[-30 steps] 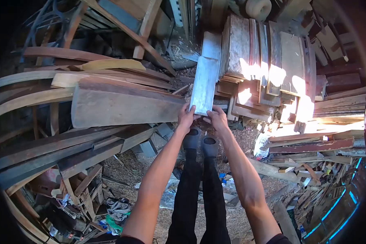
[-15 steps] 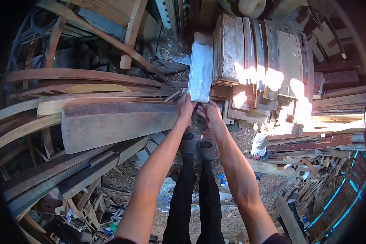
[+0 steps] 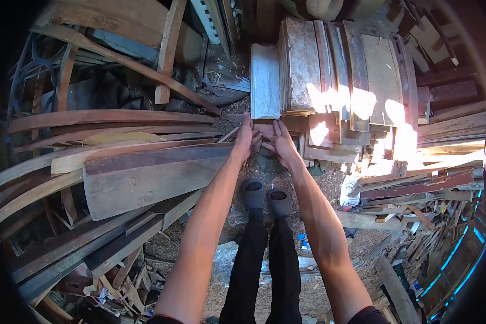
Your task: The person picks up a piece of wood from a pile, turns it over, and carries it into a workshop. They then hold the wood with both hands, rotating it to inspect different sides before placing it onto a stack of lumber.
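curved planks [image 3: 110, 117] left | plastic [image 3: 225, 263] on floor [image 3: 329, 291] | wood scraps [image 3: 402, 260] right

Single view from a camera worn on the person's head, facing forward and steeply down. Its wide, round-edged frame fades to black at the corners. Forearms [image 3: 202, 232], nearest, enter at five and seven o'clock; the left hand [image 3: 243, 139] and right hand [image 3: 283, 146] lie farther off, near centre.

Black, slim-fitting trousers [image 3: 248, 264] fill the lower centre of the frame. Above them, just right of centre, the shoes [image 3: 279, 204] are dark grey and rounded, each with a blackish oval. Dark short sleeves [image 3: 368, 316] edge the bottom; the arms [image 3: 321, 232], left hand [image 3: 243, 139] and right hand [image 3: 283, 147] are bare.
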`<state>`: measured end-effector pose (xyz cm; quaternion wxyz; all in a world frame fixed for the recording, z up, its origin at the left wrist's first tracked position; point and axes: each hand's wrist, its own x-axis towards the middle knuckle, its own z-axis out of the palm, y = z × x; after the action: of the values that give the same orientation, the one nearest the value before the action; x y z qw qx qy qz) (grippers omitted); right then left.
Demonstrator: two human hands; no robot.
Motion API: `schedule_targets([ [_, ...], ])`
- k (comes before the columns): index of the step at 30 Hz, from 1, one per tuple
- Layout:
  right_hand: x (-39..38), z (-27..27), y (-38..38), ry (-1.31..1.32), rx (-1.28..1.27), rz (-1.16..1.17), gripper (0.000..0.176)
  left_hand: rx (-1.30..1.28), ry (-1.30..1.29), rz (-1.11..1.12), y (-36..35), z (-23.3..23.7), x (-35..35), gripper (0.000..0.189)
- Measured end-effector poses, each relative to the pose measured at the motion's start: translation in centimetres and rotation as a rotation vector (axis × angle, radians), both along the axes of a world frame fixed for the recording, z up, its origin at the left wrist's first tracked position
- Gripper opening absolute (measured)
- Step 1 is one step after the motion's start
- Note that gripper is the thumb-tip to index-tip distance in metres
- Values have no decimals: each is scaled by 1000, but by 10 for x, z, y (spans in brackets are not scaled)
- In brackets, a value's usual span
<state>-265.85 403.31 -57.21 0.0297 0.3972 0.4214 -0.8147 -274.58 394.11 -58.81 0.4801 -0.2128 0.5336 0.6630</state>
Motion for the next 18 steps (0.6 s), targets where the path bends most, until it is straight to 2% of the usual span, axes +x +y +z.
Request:
schedule_targets([
  [2, 11, 21, -4, -74, 14, -43, 54, -30, -13, -132, -12, 12, 4, 63],
  [4, 45, 29, -15, -172, 11, -29, 38, -277, 421, -329, -31, 2, 36, 54],
  [5, 66, 38, -21, -249, -54, -21, 26, -472, 504, -484, -51, -14, 65, 48],
  [6, 98, 33, -35, -174, 117, -39, 17, -425, 705, -764, -70, 25, 82, 39],
  [7, 125, 58, -39, -241, -47, 7, 14, -337, 556, -799, -93, 24, 102, 29],
  [8, 156, 84, -44, -198, 142, 117, 15, -266, 472, -720, -123, 16, 137, 25],
  [9, 210, 70, -55, -287, 123, 159, 18, -163, 286, -696, -139, 57, 149, 21],
  [10, 278, 40, -72, -350, 523, 316, 22, -104, 175, -673, -161, 91, 162, 21],
  [11, 295, 98, -68, -607, 378, 383, 26, -237, 557, -857, -176, 140, 166, 21],
  [12, 353, 89, -81, -623, 852, 505, 30, -255, 498, -880, -205, 155, 175, 24],
  [13, 381, 116, -80, -816, 584, 499, 33, -386, 301, -803, -238, 165, 190, 26],
  [14, 407, 141, -81, -848, 670, 563, 29, -461, 146, -692, -257, 201, 192, 26],
  [15, 423, 179, -84, -872, 485, 388, 25, -501, 132, -580, -307, 186, 213, 25],
  [16, 433, 208, -82, -873, 306, 210, 22, -630, 185, -579, -355, 167, 230, 23],
  [17, 457, 224, -82, -852, 410, 295, 21, -723, 83, -578, -347, 240, 221, 22],
  [18, 474, 240, -81, -832, 516, 376, 21, -773, 189, -661, -400, 207, 238, 23],
])
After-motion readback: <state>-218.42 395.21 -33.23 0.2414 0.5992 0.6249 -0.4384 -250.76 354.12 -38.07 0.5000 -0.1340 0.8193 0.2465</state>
